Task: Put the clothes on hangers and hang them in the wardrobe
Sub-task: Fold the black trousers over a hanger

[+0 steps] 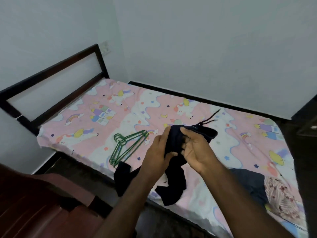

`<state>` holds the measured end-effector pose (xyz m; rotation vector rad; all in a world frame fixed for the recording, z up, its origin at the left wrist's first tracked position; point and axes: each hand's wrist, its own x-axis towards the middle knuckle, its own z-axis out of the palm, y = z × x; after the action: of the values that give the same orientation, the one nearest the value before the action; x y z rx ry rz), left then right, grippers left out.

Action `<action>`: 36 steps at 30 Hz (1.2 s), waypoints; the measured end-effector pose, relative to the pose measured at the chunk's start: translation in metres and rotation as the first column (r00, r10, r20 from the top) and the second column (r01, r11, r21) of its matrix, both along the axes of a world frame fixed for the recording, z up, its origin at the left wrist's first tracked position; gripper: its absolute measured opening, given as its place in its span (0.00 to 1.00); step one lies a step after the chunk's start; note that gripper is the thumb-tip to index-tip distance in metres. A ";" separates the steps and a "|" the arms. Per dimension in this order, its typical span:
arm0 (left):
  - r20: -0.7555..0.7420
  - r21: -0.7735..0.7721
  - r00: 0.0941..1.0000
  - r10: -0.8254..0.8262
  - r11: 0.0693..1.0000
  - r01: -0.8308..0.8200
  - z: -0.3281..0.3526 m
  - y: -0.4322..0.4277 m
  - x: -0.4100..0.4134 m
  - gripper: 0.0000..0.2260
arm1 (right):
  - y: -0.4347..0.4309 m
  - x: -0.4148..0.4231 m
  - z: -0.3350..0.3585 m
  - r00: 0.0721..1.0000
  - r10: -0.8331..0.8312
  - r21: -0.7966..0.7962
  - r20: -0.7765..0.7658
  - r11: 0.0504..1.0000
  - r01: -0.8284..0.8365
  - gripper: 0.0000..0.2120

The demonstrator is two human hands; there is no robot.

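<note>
A dark navy garment (173, 184) with drawstrings at its top hangs over the bed's near edge. My left hand (159, 150) grips its upper part from the left, thumb pressed into the cloth. On the right, my right hand (195, 148) holds the same bunched top, palm up with fingers curled into the fabric. Several green wire hangers (128, 146) lie in a stack on the sheet, just left of my left hand. More clothes, a dark grey piece (248, 182) and a floral pink one (281, 198), lie at the bed's right end.
The bed (96, 107) carries a pink unicorn-print sheet and has a dark wooden headboard (51, 83) at the left. Pale walls stand behind. A reddish wooden panel (34, 203) fills the lower left corner. Dark furniture (307, 134) borders the right edge.
</note>
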<state>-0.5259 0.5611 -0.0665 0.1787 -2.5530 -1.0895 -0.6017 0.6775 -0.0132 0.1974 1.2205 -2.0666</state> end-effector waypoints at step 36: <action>0.179 0.280 0.976 -0.121 0.958 0.068 -0.010 -0.001 0.002 0.06 | 0.027 0.021 -0.029 0.732 0.299 0.435 -0.612 0.900 -0.004 0.13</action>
<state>-0.5239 0.5599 -0.0769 0.2453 -2.5917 -1.5301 -0.5803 0.7044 -0.0422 -0.5053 2.0303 -1.7434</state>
